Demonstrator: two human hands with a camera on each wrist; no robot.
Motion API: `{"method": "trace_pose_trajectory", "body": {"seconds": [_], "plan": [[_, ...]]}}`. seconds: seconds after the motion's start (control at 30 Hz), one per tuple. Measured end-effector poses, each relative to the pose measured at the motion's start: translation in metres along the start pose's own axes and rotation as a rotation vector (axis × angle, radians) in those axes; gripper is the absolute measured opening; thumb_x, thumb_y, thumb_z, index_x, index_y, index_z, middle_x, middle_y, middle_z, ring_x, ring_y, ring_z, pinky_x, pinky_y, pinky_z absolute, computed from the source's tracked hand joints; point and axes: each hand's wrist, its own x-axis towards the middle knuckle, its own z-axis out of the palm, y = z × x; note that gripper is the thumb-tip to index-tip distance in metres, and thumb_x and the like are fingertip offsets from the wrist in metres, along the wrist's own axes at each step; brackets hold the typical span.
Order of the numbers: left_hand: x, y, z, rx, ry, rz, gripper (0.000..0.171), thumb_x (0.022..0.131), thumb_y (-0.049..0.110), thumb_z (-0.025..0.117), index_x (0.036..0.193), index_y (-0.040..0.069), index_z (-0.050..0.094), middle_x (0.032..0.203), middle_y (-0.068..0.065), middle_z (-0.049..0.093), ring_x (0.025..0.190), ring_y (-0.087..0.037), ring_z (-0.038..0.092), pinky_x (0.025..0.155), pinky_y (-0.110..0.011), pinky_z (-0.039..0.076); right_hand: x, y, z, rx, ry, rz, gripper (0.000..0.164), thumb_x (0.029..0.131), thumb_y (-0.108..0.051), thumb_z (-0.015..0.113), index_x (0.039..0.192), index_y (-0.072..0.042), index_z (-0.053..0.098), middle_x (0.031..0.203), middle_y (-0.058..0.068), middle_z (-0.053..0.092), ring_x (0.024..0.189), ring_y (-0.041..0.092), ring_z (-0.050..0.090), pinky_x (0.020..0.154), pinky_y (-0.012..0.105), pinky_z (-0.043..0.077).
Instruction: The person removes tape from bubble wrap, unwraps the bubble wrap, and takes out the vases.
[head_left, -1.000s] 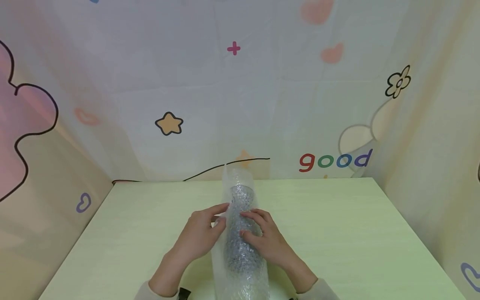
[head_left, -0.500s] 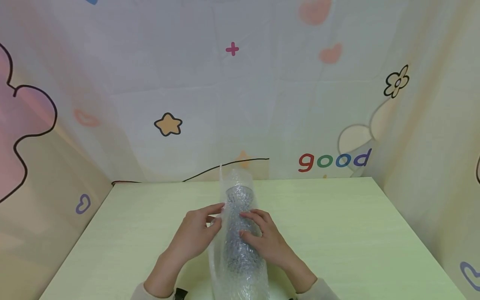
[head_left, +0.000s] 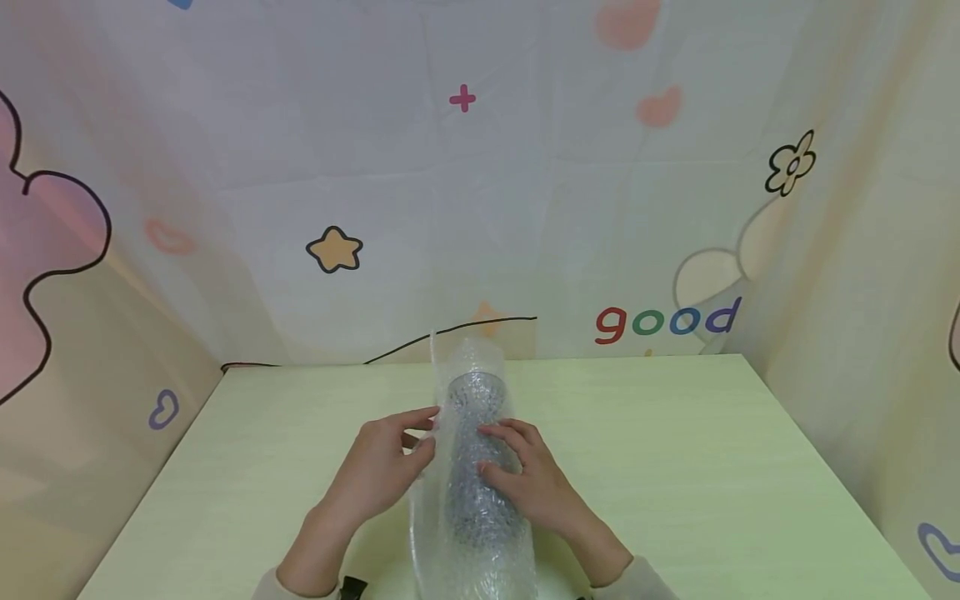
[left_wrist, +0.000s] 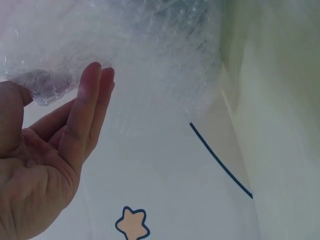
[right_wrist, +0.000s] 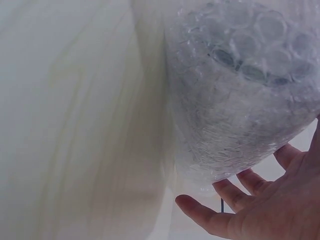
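Note:
A dark, bottle-shaped thing (head_left: 483,500), narrower toward its far end, lies in clear bubble wrap (head_left: 495,579) at the middle of the table. My left hand (head_left: 382,471) pinches the wrap's raised left edge between thumb and fingers. In the left wrist view, wrap is bunched between the thumb and the fingers (left_wrist: 82,107). My right hand (head_left: 536,483) rests on the right side of the wrapped thing, fingertips pressing on its upper surface. From the right wrist, the bubbles show over the thing's round end (right_wrist: 250,65). The wrap blurs its details.
The pale green table (head_left: 712,483) reaches back to a printed cloth (head_left: 360,108) with stars, hearts and the word "good". More of this cloth (head_left: 862,292) hangs along both sides.
My left hand has moved a little to the left, drawing the wrap's edge away from the wrapped thing. My right hand has stayed in place on it.

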Motion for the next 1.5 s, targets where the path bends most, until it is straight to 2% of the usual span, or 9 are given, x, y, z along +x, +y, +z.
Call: {"method": "trace_pose_trajectory", "body": {"seconds": [0.13,0.3,0.5,0.7,0.9,1.17,1.5], "plan": [[0.0,-0.001,-0.002,-0.027,0.004,-0.023,0.039,0.096,0.011,0.068,0.135,0.014,0.07,0.117,-0.007,0.076,0.089,-0.013,0.075,0.058,-0.024,0.056,0.0,-0.001,0.0,0.002,-0.003,0.0,0.046,0.096,-0.037,0.069,0.141,-0.032,0.062,0.159,0.009,0.038,0.146,0.042,0.04,0.111,0.072,0.038],[-0.001,-0.001,-0.005,-0.042,-0.004,-0.042,0.038,0.097,0.012,0.068,0.136,0.013,0.069,0.108,-0.005,0.075,0.077,-0.007,0.071,0.058,-0.024,0.056,0.0,-0.001,0.0,0.005,0.002,0.003,0.047,0.096,-0.037,0.07,0.141,-0.031,0.062,0.159,0.01,0.038,0.147,0.043,0.04,0.112,0.072,0.037],[-0.001,-0.004,-0.006,-0.038,-0.011,-0.055,0.038,0.098,0.013,0.066,0.136,0.014,0.069,0.098,-0.001,0.072,0.07,-0.009,0.069,0.057,-0.026,0.056,0.0,-0.003,-0.001,0.02,0.0,0.013,0.046,0.096,-0.035,0.071,0.141,-0.03,0.062,0.16,0.011,0.038,0.147,0.044,0.039,0.112,0.073,0.036],[-0.003,-0.006,-0.008,-0.014,-0.001,-0.059,0.039,0.097,0.013,0.065,0.136,0.015,0.069,0.095,0.002,0.07,0.07,-0.006,0.068,0.058,-0.026,0.055,-0.001,-0.006,-0.001,0.039,-0.004,0.016,0.048,0.095,-0.033,0.072,0.142,-0.03,0.062,0.16,0.012,0.037,0.147,0.046,0.039,0.111,0.075,0.036],[-0.004,-0.007,-0.012,-0.017,-0.016,-0.063,0.041,0.097,0.012,0.064,0.138,0.015,0.067,0.094,0.002,0.069,0.067,-0.007,0.067,0.056,-0.026,0.054,-0.002,-0.008,-0.001,0.029,-0.011,0.003,0.046,0.097,-0.033,0.07,0.142,-0.035,0.062,0.159,0.013,0.037,0.146,0.045,0.039,0.11,0.074,0.038],[-0.005,-0.007,-0.016,-0.016,-0.027,-0.062,0.043,0.097,0.01,0.063,0.14,0.013,0.065,0.091,0.001,0.068,0.066,-0.008,0.065,0.054,-0.027,0.051,-0.002,-0.007,0.0,0.024,-0.042,-0.025,0.035,0.1,-0.031,0.066,0.135,-0.035,0.07,0.164,0.019,0.03,0.151,0.053,0.026,0.11,0.076,0.036],[-0.005,-0.01,-0.021,0.003,-0.052,-0.084,0.046,0.097,0.01,0.062,0.144,0.012,0.062,0.09,0.002,0.066,0.066,-0.008,0.064,0.053,-0.027,0.05,-0.002,-0.004,0.001,-0.004,-0.052,-0.032,0.034,0.102,-0.032,0.063,0.135,-0.04,0.068,0.166,0.017,0.027,0.153,0.051,0.024,0.111,0.076,0.033]]}}
